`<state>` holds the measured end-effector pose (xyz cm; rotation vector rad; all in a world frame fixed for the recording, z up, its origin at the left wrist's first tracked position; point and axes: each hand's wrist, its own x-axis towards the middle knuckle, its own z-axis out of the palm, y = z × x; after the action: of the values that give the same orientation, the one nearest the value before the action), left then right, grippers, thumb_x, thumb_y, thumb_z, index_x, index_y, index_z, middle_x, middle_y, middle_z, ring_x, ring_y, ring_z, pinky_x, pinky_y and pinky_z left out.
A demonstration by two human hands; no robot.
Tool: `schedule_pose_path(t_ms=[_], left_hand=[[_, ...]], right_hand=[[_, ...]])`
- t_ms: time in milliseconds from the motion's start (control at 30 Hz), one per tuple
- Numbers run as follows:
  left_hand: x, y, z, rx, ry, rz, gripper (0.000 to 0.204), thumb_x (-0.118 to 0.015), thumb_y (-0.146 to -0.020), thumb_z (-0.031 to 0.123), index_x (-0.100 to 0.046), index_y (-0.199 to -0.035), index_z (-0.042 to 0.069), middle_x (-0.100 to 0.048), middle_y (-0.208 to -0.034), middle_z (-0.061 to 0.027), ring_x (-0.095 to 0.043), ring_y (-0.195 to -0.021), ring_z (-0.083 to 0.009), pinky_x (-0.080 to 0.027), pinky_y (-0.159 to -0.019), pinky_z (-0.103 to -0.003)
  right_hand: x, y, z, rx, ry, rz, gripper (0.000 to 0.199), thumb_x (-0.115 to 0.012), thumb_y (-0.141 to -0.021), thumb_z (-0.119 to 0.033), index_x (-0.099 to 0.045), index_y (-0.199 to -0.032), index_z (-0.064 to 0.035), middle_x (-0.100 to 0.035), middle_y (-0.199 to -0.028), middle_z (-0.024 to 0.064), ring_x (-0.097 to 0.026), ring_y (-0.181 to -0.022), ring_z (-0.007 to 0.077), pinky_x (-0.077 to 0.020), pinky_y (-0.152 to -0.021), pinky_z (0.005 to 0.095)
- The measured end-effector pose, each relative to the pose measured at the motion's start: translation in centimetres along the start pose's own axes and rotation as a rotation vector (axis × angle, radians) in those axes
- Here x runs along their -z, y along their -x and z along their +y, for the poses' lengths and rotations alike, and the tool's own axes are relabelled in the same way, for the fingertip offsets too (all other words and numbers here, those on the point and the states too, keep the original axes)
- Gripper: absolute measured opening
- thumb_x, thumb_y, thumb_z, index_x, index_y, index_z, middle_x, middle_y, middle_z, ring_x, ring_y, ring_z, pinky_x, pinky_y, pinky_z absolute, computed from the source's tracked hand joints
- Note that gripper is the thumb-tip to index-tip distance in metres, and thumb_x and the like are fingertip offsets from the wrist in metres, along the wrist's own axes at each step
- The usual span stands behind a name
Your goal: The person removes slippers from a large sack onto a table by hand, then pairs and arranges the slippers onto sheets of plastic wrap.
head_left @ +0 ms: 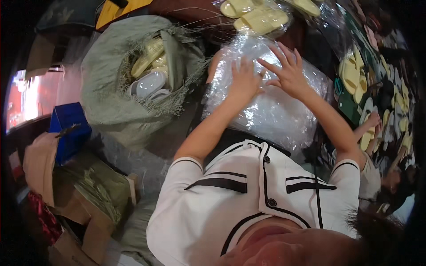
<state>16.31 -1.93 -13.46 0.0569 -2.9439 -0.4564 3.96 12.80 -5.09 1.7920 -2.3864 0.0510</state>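
1. Clear, glossy, crinkled plastic sheeting covers the lap nearly to its waist-side edge.
2. Left hand: fingers slightly parted over it; cannot tell whether gripping.
3. Right hand: fingers splayed wide, nothing visibly held.

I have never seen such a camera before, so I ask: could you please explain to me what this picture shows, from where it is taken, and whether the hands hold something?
There is no machine here, only a person's two bare hands. The picture comes from a fisheye camera on the person's head, looking down, so edges bend toward the rim.

The left hand and right hand are at a sheet-like pile of clear plastic, seemingly on the lap. The right hand's fingers are spread; whether the left hand pinches the plastic, I cannot tell.

On the left, an open woven sack holds yellow and whitish slippers. Wrapped yellow slippers lie beyond the plastic.
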Motion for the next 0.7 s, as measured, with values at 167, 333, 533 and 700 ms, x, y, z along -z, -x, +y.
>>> schedule_pose_path(t_ms=[167, 333, 533, 700], left_hand=[[9.7, 1.5, -3.9, -0.044, 0.276, 0.215, 0.043, -0.072, -0.083, 0.035, -0.066, -0.121, 0.016, -0.055, -0.127, -0.0191, -0.044, -0.131, -0.0392, -0.038, -0.101, -0.056], [6.8, 0.8, -17.8, 0.358, 0.639, -0.517, 0.022, -0.057, -0.088, 0.015, -0.072, -0.095, 0.001, -0.071, -0.088, -0.0175, -0.069, -0.080, -0.0321, -0.053, -0.072, -0.042], [-19.8, 1.5, -23.7, 0.269, 0.328, -1.078, 0.027, -0.058, -0.089, 0.014, -0.071, -0.108, -0.001, -0.068, -0.115, -0.0233, -0.068, -0.103, -0.0323, -0.054, -0.083, -0.045], [-29.9, 5.4, -29.3, 0.990, 0.393, -0.339, 0.039, -0.043, -0.096, 0.022, -0.065, -0.116, -0.004, -0.061, -0.128, -0.0252, -0.059, -0.119, -0.0401, -0.047, -0.100, -0.049]], right_hand=[[-9.1, 3.3, 0.8, -0.237, -0.065, -0.010, 0.063, -0.059, -0.085, -0.055, -0.050, -0.143, -0.0325, -0.035, -0.154, 0.0109, -0.028, -0.143, 0.0344, -0.0150, -0.114, 0.0615], [-9.1, 3.3, 1.9, -0.283, -0.083, 0.043, 0.057, -0.055, -0.091, -0.052, -0.055, -0.140, -0.0242, -0.039, -0.153, 0.0119, -0.031, -0.142, 0.0356, -0.0166, -0.114, 0.0584], [-8.8, 2.6, 1.9, -0.295, -0.143, 0.035, 0.055, -0.051, -0.094, -0.054, -0.059, -0.135, -0.0182, -0.043, -0.150, 0.0119, -0.034, -0.140, 0.0363, -0.0174, -0.114, 0.0565], [-9.0, 1.0, 1.6, -0.250, -0.201, 0.011, 0.052, -0.050, -0.094, -0.053, -0.061, -0.132, -0.0185, -0.045, -0.149, 0.0118, -0.038, -0.139, 0.0363, -0.0204, -0.113, 0.0585]])
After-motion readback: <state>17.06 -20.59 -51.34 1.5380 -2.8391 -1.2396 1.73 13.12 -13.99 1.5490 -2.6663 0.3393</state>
